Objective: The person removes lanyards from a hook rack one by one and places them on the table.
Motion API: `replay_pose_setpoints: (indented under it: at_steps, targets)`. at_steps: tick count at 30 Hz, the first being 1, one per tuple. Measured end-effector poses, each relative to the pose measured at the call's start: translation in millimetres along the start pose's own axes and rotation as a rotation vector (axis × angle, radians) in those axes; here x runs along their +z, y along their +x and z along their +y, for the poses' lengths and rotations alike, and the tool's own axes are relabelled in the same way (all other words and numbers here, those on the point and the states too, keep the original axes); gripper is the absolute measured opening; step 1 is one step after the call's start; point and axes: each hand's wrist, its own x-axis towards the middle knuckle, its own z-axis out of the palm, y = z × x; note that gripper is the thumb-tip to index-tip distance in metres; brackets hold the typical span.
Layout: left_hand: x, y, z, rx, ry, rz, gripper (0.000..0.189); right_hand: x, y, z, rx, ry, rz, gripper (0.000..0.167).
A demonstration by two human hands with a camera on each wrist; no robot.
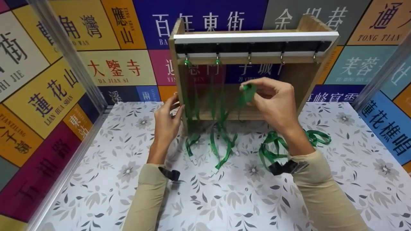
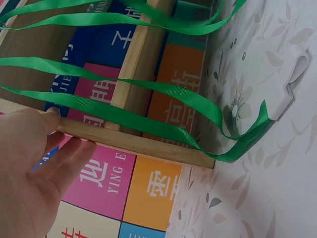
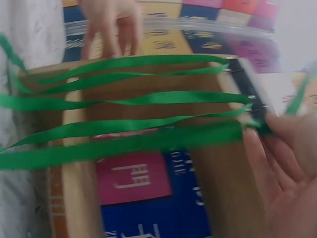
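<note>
A wooden rack (image 1: 179, 75) stands on the table with several metal hooks along its upper rail. My left hand (image 1: 167, 118) grips the rack's left side edge (image 2: 153, 144), thumb on one face and fingers on the other. In front of the rack, below the middle hook (image 1: 249, 59), my right hand (image 1: 277, 101) pinches a green lanyard (image 1: 249, 93) between thumb and fingers. One green lanyard (image 1: 187, 61) hangs from the leftmost hook and another (image 1: 217, 61) from the hook beside it. Their lower ends, with white clips (image 1: 213, 173), reach the table.
More green lanyards (image 1: 272, 149) lie looped on the floral-patterned table (image 1: 237, 205), under and beside my right forearm. Two hooks at the right, one of them the fourth hook (image 1: 283, 60), carry nothing. Panels with coloured signs (image 1: 114, 69) stand around the table.
</note>
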Motion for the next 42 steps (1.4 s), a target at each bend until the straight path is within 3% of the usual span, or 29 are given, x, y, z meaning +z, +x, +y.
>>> replay_pose_setpoints:
  at_steps: [4, 9, 15, 19, 23, 30, 34, 37, 42]
  targets:
    - [0.9, -0.1, 0.1, -0.003, -0.004, -0.008, 0.048, -16, -16.0, -5, -0.003, 0.021, -0.122, 0.014]
    - [0.8, 0.4, 0.5, -0.018, 0.006, -0.013, 0.048, -35, -37.4, 1, 0.073, 0.025, -0.285, 0.016]
    - [-1.5, -0.2, 0.0, -0.034, 0.03, -0.018, 0.05, -44, -50.9, 27, 0.227, -0.023, -0.466, 0.013]
    - [-2.5, -1.4, 0.0, -0.03, 0.047, -0.006, 0.049, -36, -54.2, 47, 0.304, -0.136, -0.539, 0.013]
    - [-2.0, -2.2, 0.3, -0.035, 0.044, -0.006, 0.049, -26, -56.9, 62, 0.308, -0.281, -0.549, 0.013]
    - [-0.3, -0.5, 0.7, -0.023, 0.015, -0.006, 0.049, -17, -60.2, 78, 0.238, -0.413, -0.465, 0.02]
    - [-0.1, -0.5, -0.4, -0.017, 0.008, -0.005, 0.049, -10, -63.8, 85, 0.196, -0.4, -0.455, 0.022]
    - [0.2, -0.7, -1.8, -0.016, 0.007, -0.004, 0.049, -2, -68.2, 92, 0.19, -0.298, -0.486, 0.023]
    - [1.0, -0.7, -2.8, -0.019, 0.007, -0.006, 0.049, 8, -77.0, 104, 0.248, -0.196, -0.568, 0.023]
